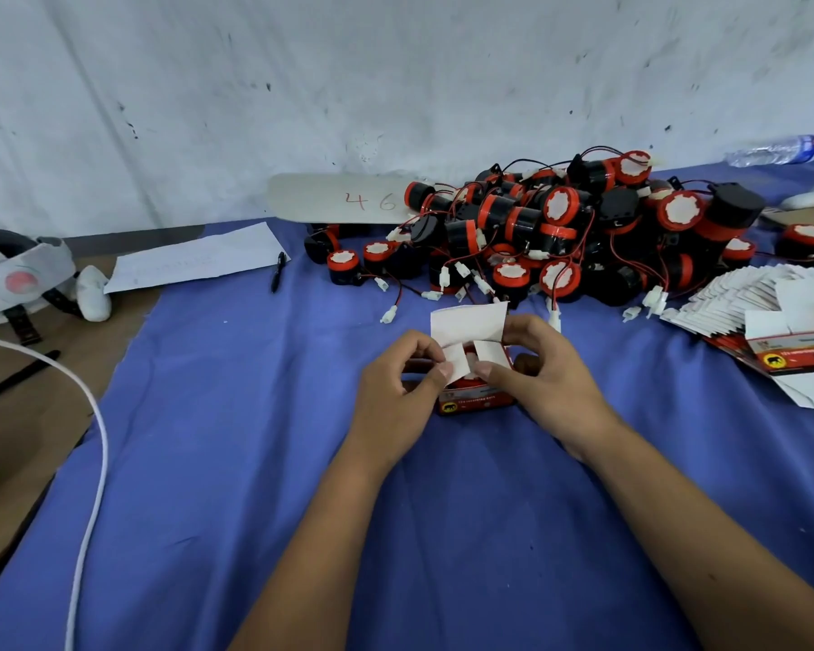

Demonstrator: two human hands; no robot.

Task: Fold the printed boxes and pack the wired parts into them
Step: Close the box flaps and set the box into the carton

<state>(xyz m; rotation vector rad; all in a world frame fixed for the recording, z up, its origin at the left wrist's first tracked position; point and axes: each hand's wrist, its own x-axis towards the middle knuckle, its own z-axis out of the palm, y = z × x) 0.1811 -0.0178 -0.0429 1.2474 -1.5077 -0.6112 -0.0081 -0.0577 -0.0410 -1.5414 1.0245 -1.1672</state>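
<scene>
box (473, 397) sitting between both hands | parts pile (560, 227) lying behind the grip | flat boxes (743, 305) fanning right of it | pen (279, 271), apparently, lying behind-left

The person is showing two bare forearms, with no sleeve, glove, watch or ring appearing on either. The left hand (398, 385) and the right hand (543, 373) are both bare, showing short, unpainted fingernails on the thumbs.

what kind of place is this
Probably a small hand-packing workbench: a heap of black-and-red wired parts on a blue cloth, a fanned stack of flat printed boxes, and a box being folded.
</scene>
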